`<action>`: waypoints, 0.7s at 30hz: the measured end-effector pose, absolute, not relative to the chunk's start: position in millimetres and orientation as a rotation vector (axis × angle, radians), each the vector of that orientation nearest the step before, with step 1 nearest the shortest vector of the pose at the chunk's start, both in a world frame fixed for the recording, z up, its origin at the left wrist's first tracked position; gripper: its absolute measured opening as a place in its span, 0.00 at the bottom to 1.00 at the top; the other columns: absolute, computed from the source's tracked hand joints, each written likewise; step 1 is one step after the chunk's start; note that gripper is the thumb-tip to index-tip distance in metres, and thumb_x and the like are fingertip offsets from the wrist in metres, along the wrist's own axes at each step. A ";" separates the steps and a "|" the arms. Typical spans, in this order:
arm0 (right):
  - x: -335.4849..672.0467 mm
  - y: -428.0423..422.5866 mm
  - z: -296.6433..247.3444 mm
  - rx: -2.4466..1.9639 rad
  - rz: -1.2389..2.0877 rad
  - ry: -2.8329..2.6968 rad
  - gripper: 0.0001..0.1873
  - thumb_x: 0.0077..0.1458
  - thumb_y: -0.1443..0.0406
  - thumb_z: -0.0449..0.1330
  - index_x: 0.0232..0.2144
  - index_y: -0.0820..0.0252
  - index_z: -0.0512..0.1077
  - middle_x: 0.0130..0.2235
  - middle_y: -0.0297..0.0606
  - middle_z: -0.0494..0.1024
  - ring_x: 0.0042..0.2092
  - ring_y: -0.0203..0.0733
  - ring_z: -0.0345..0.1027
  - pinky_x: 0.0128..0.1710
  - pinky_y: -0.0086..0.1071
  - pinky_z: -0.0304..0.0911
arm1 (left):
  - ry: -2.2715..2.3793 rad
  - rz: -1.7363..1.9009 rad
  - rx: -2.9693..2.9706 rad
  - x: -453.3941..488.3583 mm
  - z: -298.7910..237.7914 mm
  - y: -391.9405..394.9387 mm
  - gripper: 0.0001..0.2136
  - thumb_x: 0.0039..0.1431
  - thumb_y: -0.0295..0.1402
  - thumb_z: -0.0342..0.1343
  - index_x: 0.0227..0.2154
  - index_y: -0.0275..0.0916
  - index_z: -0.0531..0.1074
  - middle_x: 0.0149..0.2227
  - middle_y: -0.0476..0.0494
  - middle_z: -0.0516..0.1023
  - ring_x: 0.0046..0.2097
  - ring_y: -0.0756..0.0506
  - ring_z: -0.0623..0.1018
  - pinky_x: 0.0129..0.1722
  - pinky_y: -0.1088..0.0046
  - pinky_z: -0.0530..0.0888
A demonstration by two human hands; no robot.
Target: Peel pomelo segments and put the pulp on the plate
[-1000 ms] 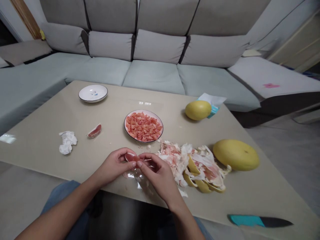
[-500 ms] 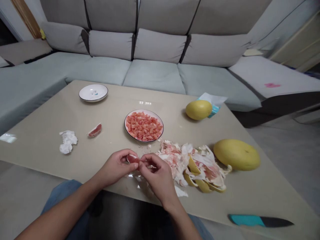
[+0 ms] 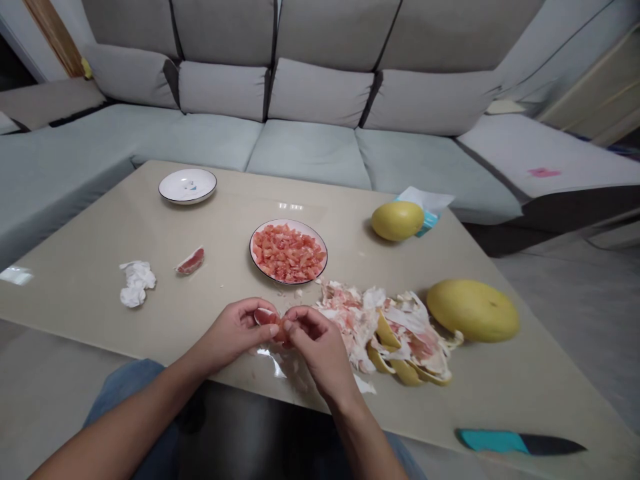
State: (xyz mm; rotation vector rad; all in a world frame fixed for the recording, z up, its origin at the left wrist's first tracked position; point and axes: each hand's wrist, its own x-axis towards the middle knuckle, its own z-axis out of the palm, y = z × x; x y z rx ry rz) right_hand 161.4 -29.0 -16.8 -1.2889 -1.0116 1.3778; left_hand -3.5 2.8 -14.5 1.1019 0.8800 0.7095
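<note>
Near the table's front edge, my left hand (image 3: 243,335) is closed on a red pomelo segment (image 3: 267,317), its pale skin partly on. My right hand (image 3: 319,347) pinches the segment's right end with thumb and forefinger; reddish flesh shows between the two hands. Just beyond them stands a white plate (image 3: 253,259) with a dark rim, heaped with small pieces of red pomelo flesh (image 3: 287,252). Directly right of my right hand lies a pile of torn membrane and yellow peel (image 3: 385,330). Another pomelo segment (image 3: 191,261) rests on the table to the left.
A whole pomelo (image 3: 473,310) sits right of the peel, another pomelo (image 3: 397,221) farther back against a tissue pack (image 3: 429,221). A teal-handled knife (image 3: 520,441) lies at the front right edge. Crumpled tissue (image 3: 137,283) and a second plate (image 3: 187,185) are on the left.
My right hand has shifted slightly right, away from the left. More reddish flesh shows between my fingers. The other things on the table stay put.
</note>
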 end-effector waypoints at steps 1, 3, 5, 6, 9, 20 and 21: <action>161.6 -28.7 -17.3 -1.265 1.392 -0.990 0.12 0.48 0.58 0.65 0.27 0.60 0.70 0.24 0.32 0.72 0.26 0.36 0.64 0.28 0.29 0.60 | 0.879 0.710 1.094 -3.6 -13.3 2.7 0.10 0.53 0.34 0.63 0.35 0.36 0.71 0.30 0.48 0.76 0.34 0.49 0.74 0.31 0.77 0.69; 162.1 -28.3 -17.3 -1.224 1.414 -0.950 0.12 0.48 0.58 0.66 0.28 0.60 0.70 0.25 0.31 0.73 0.26 0.35 0.64 0.28 0.28 0.60 | 0.884 0.718 1.077 -3.9 -11.0 2.7 0.10 0.54 0.34 0.63 0.35 0.36 0.71 0.30 0.47 0.76 0.34 0.48 0.75 0.31 0.76 0.69; 162.9 -28.2 -16.8 -1.195 1.428 -0.920 0.12 0.49 0.57 0.66 0.28 0.59 0.71 0.26 0.31 0.73 0.27 0.34 0.65 0.29 0.28 0.62 | 0.898 0.732 1.068 -4.4 -9.2 2.9 0.10 0.54 0.35 0.62 0.35 0.37 0.71 0.31 0.47 0.76 0.35 0.48 0.75 0.32 0.76 0.70; 163.3 -28.2 -16.4 -1.188 1.431 -0.912 0.12 0.49 0.57 0.66 0.29 0.59 0.71 0.26 0.32 0.74 0.28 0.35 0.65 0.31 0.28 0.63 | 0.907 0.742 1.068 -4.7 -8.5 3.0 0.10 0.55 0.35 0.62 0.36 0.37 0.71 0.31 0.48 0.76 0.35 0.48 0.75 0.32 0.76 0.69; 164.3 -28.3 -16.0 -1.190 1.436 -0.928 0.13 0.50 0.56 0.66 0.33 0.58 0.72 0.30 0.33 0.76 0.32 0.36 0.68 0.35 0.30 0.66 | 0.934 0.770 1.072 -4.9 -7.6 3.1 0.09 0.55 0.34 0.62 0.36 0.38 0.71 0.31 0.49 0.75 0.35 0.49 0.75 0.33 0.77 0.69; 161.9 -28.8 -14.9 -1.234 1.476 -0.902 0.15 0.49 0.55 0.68 0.32 0.59 0.74 0.30 0.34 0.77 0.30 0.36 0.69 0.33 0.30 0.70 | 0.990 0.914 1.139 0.4 -9.9 4.5 0.07 0.51 0.32 0.63 0.32 0.37 0.71 0.31 0.49 0.74 0.34 0.49 0.74 0.32 0.76 0.72; 162.2 -28.7 -15.0 -1.214 1.492 -0.861 0.15 0.48 0.55 0.68 0.33 0.59 0.75 0.31 0.34 0.78 0.31 0.36 0.70 0.34 0.30 0.70 | 0.977 0.936 1.139 -0.4 -9.2 4.9 0.07 0.52 0.31 0.63 0.32 0.37 0.71 0.32 0.49 0.74 0.35 0.49 0.74 0.35 0.76 0.72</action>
